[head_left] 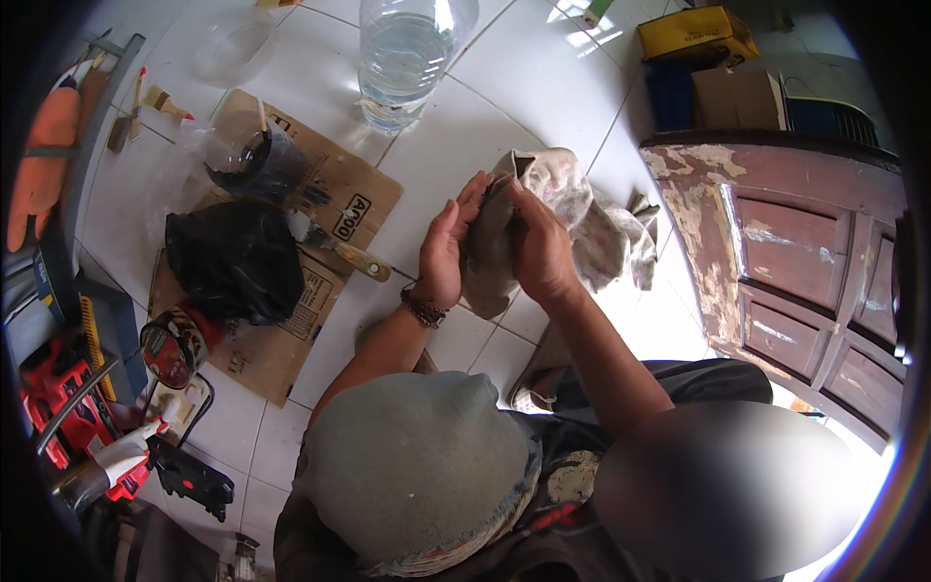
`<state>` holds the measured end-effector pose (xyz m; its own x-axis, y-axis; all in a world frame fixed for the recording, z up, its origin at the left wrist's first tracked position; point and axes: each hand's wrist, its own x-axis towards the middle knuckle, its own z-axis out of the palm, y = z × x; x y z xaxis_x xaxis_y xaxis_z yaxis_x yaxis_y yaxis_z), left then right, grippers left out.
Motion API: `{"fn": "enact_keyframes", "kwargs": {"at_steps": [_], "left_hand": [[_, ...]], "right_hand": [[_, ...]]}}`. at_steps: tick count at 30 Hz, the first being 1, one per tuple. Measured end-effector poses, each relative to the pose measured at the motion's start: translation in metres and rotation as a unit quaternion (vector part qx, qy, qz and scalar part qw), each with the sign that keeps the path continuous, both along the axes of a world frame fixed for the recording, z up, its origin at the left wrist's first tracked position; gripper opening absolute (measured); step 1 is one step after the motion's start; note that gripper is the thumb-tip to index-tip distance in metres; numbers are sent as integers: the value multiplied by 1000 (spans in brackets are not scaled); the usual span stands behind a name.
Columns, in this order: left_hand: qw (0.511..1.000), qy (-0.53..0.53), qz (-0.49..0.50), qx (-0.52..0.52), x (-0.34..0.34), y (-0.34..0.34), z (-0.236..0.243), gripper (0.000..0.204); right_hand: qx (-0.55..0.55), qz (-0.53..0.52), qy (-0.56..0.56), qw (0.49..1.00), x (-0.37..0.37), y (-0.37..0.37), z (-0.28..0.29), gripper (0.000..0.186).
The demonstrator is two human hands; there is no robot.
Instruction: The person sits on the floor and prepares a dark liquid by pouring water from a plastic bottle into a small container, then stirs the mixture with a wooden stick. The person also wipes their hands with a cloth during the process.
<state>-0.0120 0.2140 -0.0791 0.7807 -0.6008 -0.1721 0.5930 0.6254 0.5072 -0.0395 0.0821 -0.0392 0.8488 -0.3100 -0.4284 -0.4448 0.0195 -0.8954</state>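
Note:
A stained, pale grey-brown rag (490,247) is bunched between my two palms over the tiled floor, and its loose end trails off to the right. My left hand (446,247), with a dark bracelet at the wrist, presses on the rag's left side, thumb raised. From the other side my right hand (545,247) closes against it, fingertips near the top fold. Whether anything is wrapped inside the cloth is hidden. Left of my hands, a scraper (364,260) with a wooden handle lies on flattened cardboard (378,189).
On the cardboard sit a dark cut-open tub (260,165) with a brush in it and a black plastic bag (236,264). A large clear water bottle (402,73) stands ahead. A peeling brown panelled door (786,233) is at right; a paint can (173,347) and tools are at left.

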Motion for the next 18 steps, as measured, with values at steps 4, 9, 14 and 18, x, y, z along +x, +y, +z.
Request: {"fn": "enact_keyframes", "kwargs": {"at_steps": [4, 9, 14, 18], "left_hand": [[995, 74, 66, -15, 7, 6, 4, 68], [985, -112, 53, 123, 0, 7, -3, 71], [965, -170, 35, 196, 2, 11, -11, 75], [934, -209, 38, 289, 5, 13, -10, 78]], "right_hand": [[-110, 20, -101, 989, -4, 40, 0, 36], [73, -154, -50, 984, 9, 49, -1, 21], [89, -153, -25, 984, 23, 33, -5, 15], [126, -165, -18, 978, 34, 24, -17, 22]]}}
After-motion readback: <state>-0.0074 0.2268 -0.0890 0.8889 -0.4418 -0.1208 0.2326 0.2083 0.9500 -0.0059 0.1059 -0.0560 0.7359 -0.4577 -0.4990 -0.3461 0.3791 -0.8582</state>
